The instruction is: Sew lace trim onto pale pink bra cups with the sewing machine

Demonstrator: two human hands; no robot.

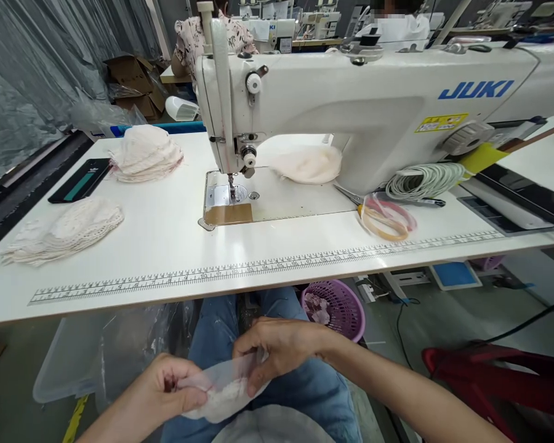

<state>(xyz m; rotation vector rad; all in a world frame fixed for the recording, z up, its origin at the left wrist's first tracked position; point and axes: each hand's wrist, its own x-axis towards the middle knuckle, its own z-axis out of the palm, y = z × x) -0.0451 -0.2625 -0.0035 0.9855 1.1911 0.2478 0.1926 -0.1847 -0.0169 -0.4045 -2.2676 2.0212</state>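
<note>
- A person's two bare hands work low in front of the tabletop [161,252], above a lap in blue jeans [323,400].
- The left hand [173,384] has its grip clenched on the left end of a thin, whitish fabric piece [231,400], pinched between thumb and fingers.
- The right hand [277,351] has its grip on the same fabric piece, farther right, with the thumb in front.
- The fabric piece hangs between both hands, over the lap, partly see-through.
- A white JUKI sewing machine [373,92] stands on the tabletop; a pale cloth piece [311,165] lies under its arm, to the right of the needle.
- Left of the machine are two stacks of off-white cloth, a farther one [145,154] and a nearer one [69,231], with a dark phone-like object [83,179] near both.
- A printed ruler strip [268,266] runs along the near edge.
- Right of the needle area lie a coil of pale cord [427,179] and orange and pink loops [390,218].
- A purple basket [353,314] sits below the tabletop, holding scraps.
</note>
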